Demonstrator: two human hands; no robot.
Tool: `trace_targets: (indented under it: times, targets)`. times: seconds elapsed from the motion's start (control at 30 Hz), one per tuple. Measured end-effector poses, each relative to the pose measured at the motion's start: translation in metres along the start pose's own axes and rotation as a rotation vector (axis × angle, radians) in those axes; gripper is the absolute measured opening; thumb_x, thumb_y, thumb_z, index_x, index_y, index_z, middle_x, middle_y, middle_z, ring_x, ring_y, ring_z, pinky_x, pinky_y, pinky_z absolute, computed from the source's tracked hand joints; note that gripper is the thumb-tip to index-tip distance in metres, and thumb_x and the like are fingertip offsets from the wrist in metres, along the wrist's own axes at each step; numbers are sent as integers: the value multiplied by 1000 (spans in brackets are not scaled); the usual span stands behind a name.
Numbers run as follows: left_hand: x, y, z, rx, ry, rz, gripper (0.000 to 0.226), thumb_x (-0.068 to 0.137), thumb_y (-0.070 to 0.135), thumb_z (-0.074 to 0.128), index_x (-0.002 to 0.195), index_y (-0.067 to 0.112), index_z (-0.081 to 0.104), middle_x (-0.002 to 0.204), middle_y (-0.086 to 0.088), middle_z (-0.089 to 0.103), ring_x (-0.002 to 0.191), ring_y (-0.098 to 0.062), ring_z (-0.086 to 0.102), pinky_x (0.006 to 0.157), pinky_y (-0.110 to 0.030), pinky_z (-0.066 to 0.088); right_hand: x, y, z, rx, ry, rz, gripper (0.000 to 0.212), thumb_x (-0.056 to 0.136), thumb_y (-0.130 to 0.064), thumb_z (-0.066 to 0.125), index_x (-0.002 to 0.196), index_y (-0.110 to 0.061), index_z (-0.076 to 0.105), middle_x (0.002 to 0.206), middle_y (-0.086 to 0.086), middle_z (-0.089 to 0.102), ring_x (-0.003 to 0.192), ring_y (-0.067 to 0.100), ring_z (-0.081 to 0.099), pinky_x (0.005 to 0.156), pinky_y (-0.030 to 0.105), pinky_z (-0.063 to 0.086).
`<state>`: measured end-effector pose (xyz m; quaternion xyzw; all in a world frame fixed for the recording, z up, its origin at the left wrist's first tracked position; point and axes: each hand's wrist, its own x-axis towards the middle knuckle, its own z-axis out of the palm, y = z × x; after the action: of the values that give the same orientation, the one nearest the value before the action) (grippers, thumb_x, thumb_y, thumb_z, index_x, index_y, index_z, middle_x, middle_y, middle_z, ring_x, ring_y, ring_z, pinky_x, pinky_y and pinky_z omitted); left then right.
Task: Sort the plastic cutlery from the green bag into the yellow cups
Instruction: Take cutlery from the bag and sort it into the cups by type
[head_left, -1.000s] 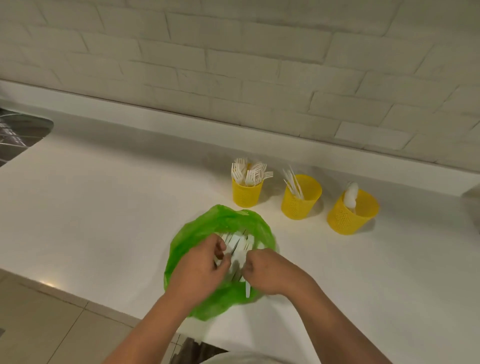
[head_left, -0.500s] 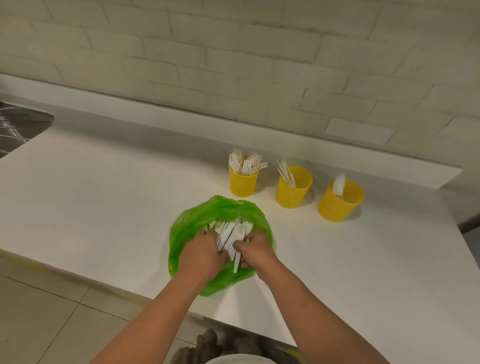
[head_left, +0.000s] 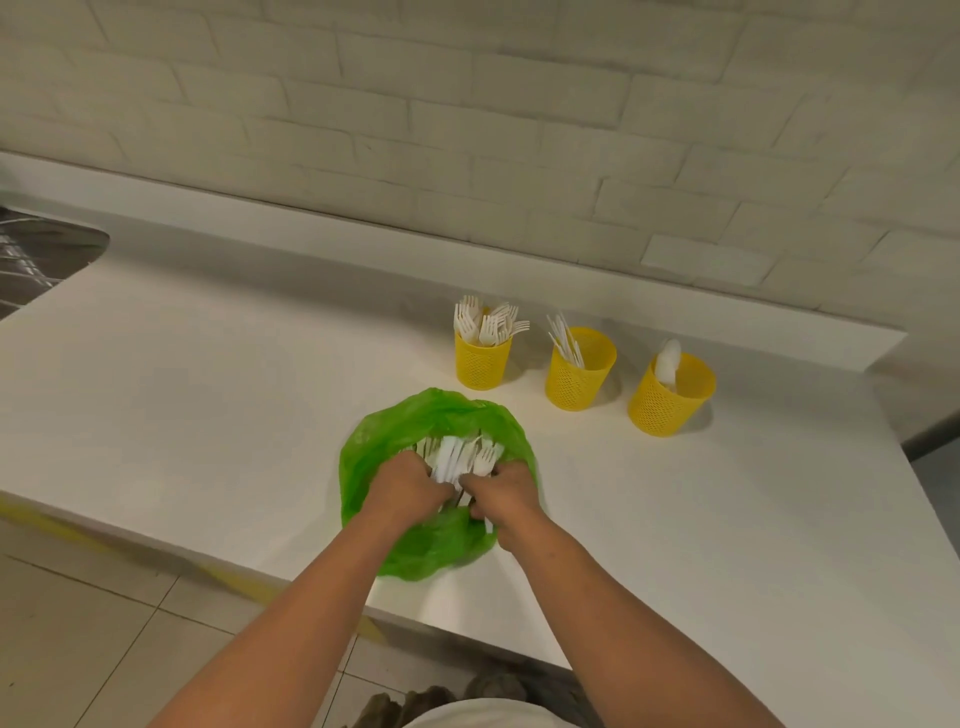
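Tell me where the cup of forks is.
Head view: the fork cup stands on the white counter, just beyond the green bag, left of the middle yellow cup.

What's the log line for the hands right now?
stage: sorting | left hand: grips cutlery in green bag | right hand: grips cutlery | yellow cups: partly filled

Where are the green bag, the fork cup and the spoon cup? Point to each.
green bag (head_left: 363, 462): head view, its left side.
fork cup (head_left: 482, 365): head view, its mesh wall.
spoon cup (head_left: 660, 410): head view, its front wall.
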<state>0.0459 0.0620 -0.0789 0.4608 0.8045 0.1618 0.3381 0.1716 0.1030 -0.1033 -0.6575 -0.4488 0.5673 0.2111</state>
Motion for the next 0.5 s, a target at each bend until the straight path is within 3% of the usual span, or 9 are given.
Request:
trace_targets:
  times: [0.13,0.33,0.5]
  targets:
    - [3,0,-1,10,-40,-8,35,78,23,78,58,17,50,58,0,53,56,-19,53,47,-26,34,7,-4,-4,57,-32,56,29,79,-18,79,102,-2,72,84,15,71,50,20,57,57,31,51]
    - [1,4,-1,-8,-115,41,26,89,30,66,70,13,60,69,-4,62,70,-25,61,58,-30,43,6,-11,-2,93,-112,108,23,82,-10,77,103,-3,72,78,13,65,51,19,52,44,24,42]
    - [-2,3,-5,-61,-167,19,21,93,27,62,102,11,71,96,-8,73,87,-24,67,68,-31,51,7,-10,0,86,-104,136,10,89,0,68,98,-3,67,76,14,63,56,21,56,45,25,40]
